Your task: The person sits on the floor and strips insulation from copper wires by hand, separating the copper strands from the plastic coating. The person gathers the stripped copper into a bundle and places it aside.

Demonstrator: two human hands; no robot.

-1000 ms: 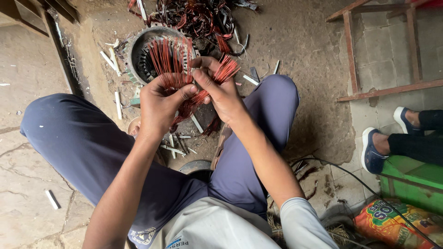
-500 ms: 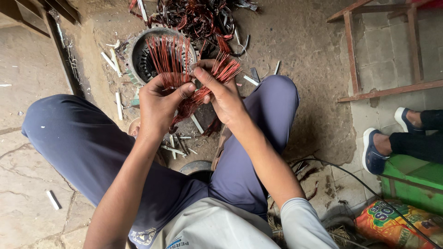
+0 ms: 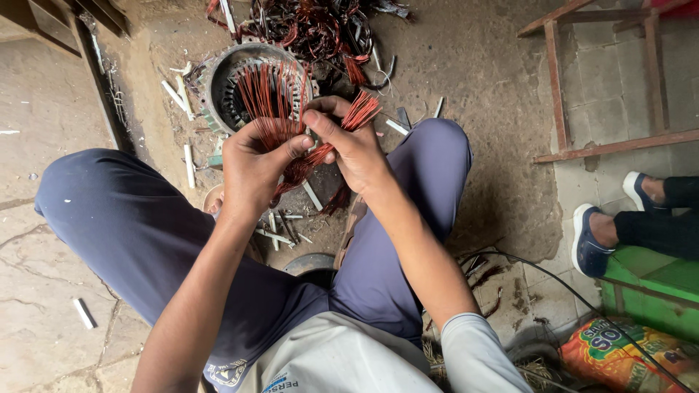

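My left hand grips a bundle of copper wires whose cut ends fan upward over a round metal motor stator on the ground. My right hand pinches a few strands at the fingertips and also holds a second tuft of copper wire ends that sticks out to the right. Both hands meet above my knees, fingers touching the same bundle. More dark reddish wire hangs down between my palms.
A heap of stripped wire coils lies beyond the stator. White strips are scattered on the dirt floor. Another person's feet in blue shoes sit at right, by a green crate, a colourful sack and a wooden frame.
My hands have barely moved; the fingers have shifted slightly on the wire bundle, and the right-hand tuft sits a little higher.
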